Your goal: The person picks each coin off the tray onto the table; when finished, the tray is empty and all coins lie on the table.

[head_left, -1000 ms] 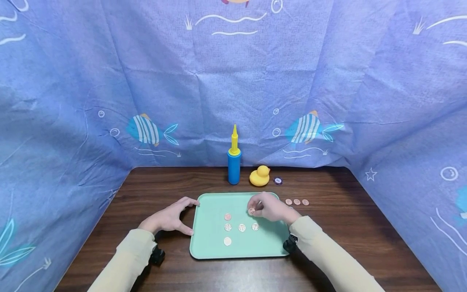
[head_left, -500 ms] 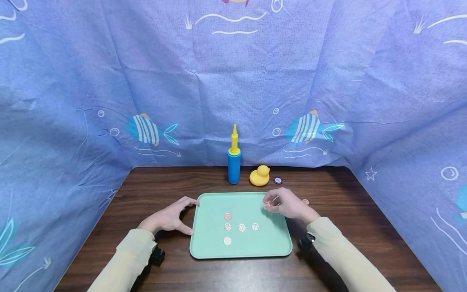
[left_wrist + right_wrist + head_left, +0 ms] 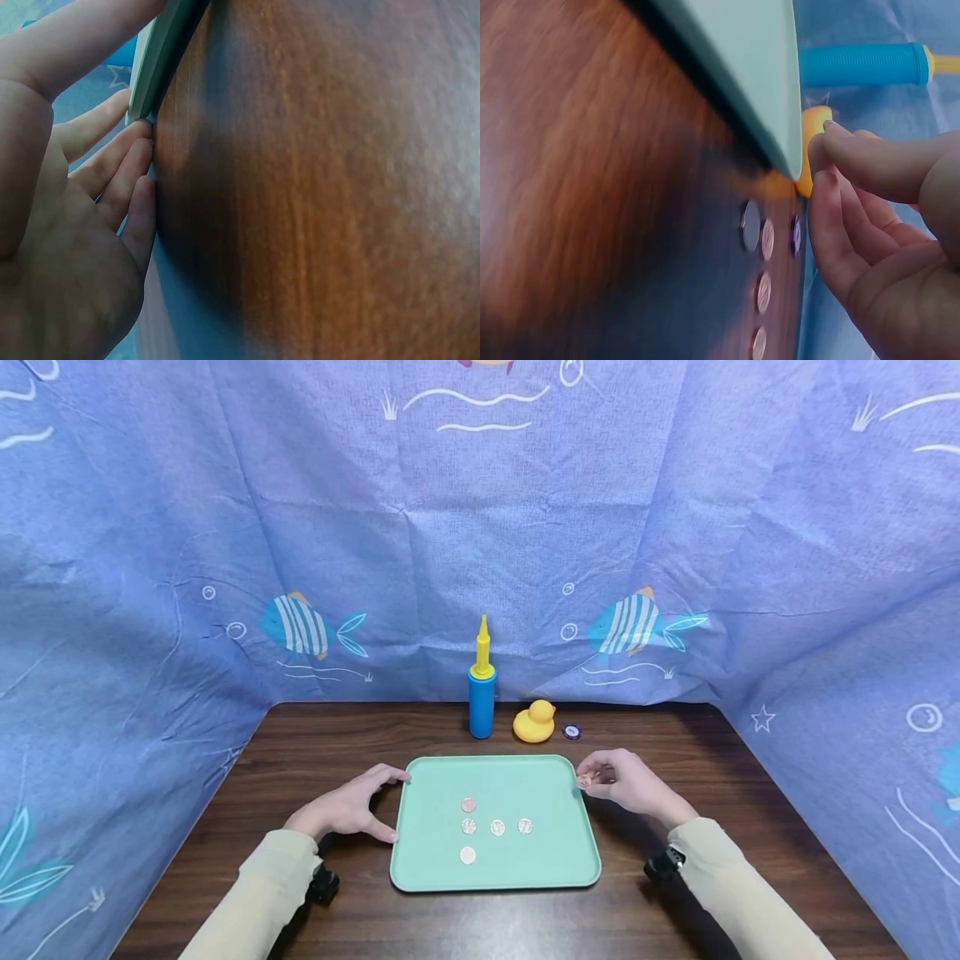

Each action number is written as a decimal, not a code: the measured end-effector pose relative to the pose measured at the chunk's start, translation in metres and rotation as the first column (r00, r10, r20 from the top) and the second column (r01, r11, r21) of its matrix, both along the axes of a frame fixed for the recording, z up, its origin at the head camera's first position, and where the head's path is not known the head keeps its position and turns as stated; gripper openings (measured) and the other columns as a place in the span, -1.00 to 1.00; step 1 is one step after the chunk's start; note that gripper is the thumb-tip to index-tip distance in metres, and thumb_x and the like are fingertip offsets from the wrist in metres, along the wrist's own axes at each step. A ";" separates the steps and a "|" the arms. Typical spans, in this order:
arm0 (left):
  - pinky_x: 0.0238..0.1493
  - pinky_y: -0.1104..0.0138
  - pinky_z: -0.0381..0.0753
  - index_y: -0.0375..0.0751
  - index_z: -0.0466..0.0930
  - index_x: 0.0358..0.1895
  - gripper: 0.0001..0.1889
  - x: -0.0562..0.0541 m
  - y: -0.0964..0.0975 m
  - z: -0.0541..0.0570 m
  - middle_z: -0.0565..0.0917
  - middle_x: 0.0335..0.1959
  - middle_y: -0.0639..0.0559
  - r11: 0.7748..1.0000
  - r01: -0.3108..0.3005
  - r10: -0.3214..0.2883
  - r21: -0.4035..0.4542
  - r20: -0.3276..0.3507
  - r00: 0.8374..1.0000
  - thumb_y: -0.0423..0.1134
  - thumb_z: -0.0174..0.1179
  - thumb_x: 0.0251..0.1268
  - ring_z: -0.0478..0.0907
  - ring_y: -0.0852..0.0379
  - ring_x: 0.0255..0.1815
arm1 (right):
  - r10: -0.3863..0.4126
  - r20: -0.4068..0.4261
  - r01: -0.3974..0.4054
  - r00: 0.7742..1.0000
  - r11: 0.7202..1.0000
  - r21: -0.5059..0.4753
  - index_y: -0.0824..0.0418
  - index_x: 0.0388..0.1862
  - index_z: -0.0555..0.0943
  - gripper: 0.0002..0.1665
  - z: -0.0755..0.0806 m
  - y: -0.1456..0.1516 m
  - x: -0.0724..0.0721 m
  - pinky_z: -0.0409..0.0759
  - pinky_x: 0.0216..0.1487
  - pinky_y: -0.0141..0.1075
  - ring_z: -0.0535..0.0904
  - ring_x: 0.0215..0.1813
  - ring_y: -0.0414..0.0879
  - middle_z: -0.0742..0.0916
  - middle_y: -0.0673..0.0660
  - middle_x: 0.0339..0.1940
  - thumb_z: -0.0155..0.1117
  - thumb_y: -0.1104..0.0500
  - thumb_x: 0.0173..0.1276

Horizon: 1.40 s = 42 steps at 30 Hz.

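One coppery coin point(image 3: 584, 782) — the right fingers point(image 3: 835, 240) pinch it.

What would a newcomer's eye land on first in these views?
Most likely the pale green tray in the middle of the dark wooden table, with five coins lying on it. Behind it stands a blue-and-yellow pump, with a yellow duck just to its right. Then the hands: the right hand pinches another coin by the tray's right edge, and the left hand is at its left edge.
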<state>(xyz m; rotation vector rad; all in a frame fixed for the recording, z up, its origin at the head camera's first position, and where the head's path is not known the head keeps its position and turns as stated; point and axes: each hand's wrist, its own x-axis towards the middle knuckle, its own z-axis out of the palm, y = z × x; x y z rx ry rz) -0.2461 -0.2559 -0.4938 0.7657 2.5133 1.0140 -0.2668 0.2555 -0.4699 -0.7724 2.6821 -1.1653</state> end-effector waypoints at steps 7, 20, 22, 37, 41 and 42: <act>0.46 -0.23 0.28 -0.21 0.33 0.54 0.00 0.001 0.000 0.002 0.37 0.48 -0.14 1.000 0.002 -0.002 -0.005 -0.009 1.000 0.07 0.64 0.07 0.29 -0.26 0.52 | -0.013 -0.026 0.013 1.000 1.000 -0.006 0.29 -0.09 0.75 -0.81 -0.006 0.020 0.005 0.70 -0.14 -0.32 0.67 -0.22 -0.18 0.78 0.07 -0.26 0.51 0.36 0.33; 0.45 -0.25 0.28 -0.22 0.33 0.54 0.00 0.000 -0.001 0.000 0.37 0.47 -0.16 1.000 0.012 -0.013 -0.006 -0.020 1.000 0.06 0.64 0.07 0.29 -0.28 0.52 | -0.063 -0.073 0.067 0.995 0.996 0.052 0.30 -0.21 0.74 -0.74 -0.018 0.043 0.011 0.70 -0.19 -0.34 0.67 -0.28 -0.23 0.77 0.05 -0.33 0.53 0.50 0.14; 0.46 -0.24 0.28 -0.22 0.33 0.54 0.00 0.000 -0.001 0.000 0.37 0.47 -0.16 1.000 0.011 -0.011 -0.004 -0.017 1.000 0.06 0.64 0.07 0.30 -0.27 0.52 | -0.066 -0.085 0.073 0.994 0.994 0.079 0.29 -0.22 0.75 -0.73 -0.019 0.044 0.012 0.69 -0.20 -0.33 0.67 -0.29 -0.24 0.77 0.04 -0.34 0.54 0.50 0.12; 0.45 -0.22 0.30 -0.20 0.33 0.54 -0.01 -0.001 0.000 -0.002 0.37 0.48 -0.14 1.000 0.011 -0.011 -0.010 -0.026 1.000 0.07 0.63 0.08 0.31 -0.24 0.51 | -0.088 -0.137 0.111 0.987 0.978 0.175 0.14 -0.28 0.72 -0.81 -0.027 0.050 0.012 0.59 -0.30 -0.35 0.62 -0.40 -0.34 0.74 -0.10 -0.42 0.57 0.34 0.20; 0.45 -0.22 0.30 -0.19 0.34 0.54 -0.01 0.000 0.000 -0.001 0.37 0.48 -0.14 1.000 0.005 -0.005 -0.006 -0.020 1.000 0.08 0.63 0.07 0.31 -0.25 0.50 | -0.114 -0.124 0.135 0.986 0.975 0.178 0.13 -0.29 0.72 -0.86 -0.027 0.049 0.012 0.58 -0.29 -0.35 0.62 -0.41 -0.32 0.73 -0.09 -0.42 0.57 0.26 0.27; 0.45 -0.23 0.30 -0.19 0.34 0.54 0.00 0.000 0.000 -0.001 0.37 0.48 -0.15 1.000 0.006 -0.007 -0.005 -0.021 1.000 0.08 0.63 0.07 0.31 -0.26 0.50 | -0.123 -0.122 0.144 0.985 0.973 0.179 0.13 -0.29 0.72 -0.87 -0.027 0.048 0.012 0.58 -0.28 -0.34 0.62 -0.41 -0.32 0.73 -0.09 -0.43 0.56 0.23 0.29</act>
